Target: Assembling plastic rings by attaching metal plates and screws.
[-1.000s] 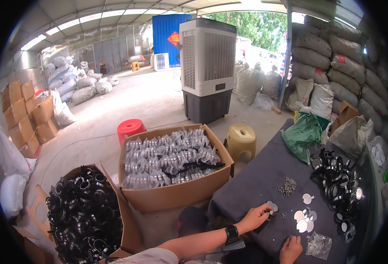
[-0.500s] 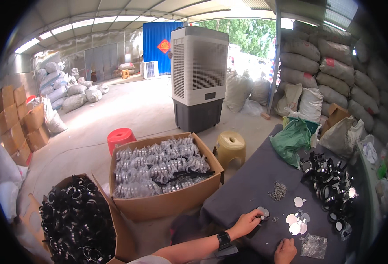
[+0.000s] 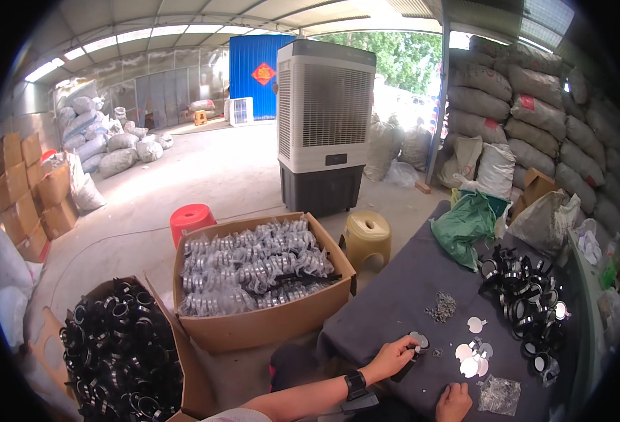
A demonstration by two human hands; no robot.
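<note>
My left hand, with a dark watch on the wrist, grips a black ring-shaped part with a round silver face on the dark cloth. Lower right of it, my right hand rests on the cloth with curled fingers; what they hold, if anything, is hidden. Between and beyond the hands lie a tiny metal piece, a pile of small metal pieces and several flat round tabbed discs. A clear plastic bag of small parts lies right of my right hand.
Black ring parts are heaped at the table's right side, near a green sack. On the left stand a carton of plastic-wrapped parts and a carton of loose black parts. Stools and a large air cooler stand beyond.
The silver-faced part in my left hand has tilted slightly, showing more of its black side below my fingers. My right hand has shifted very little.
</note>
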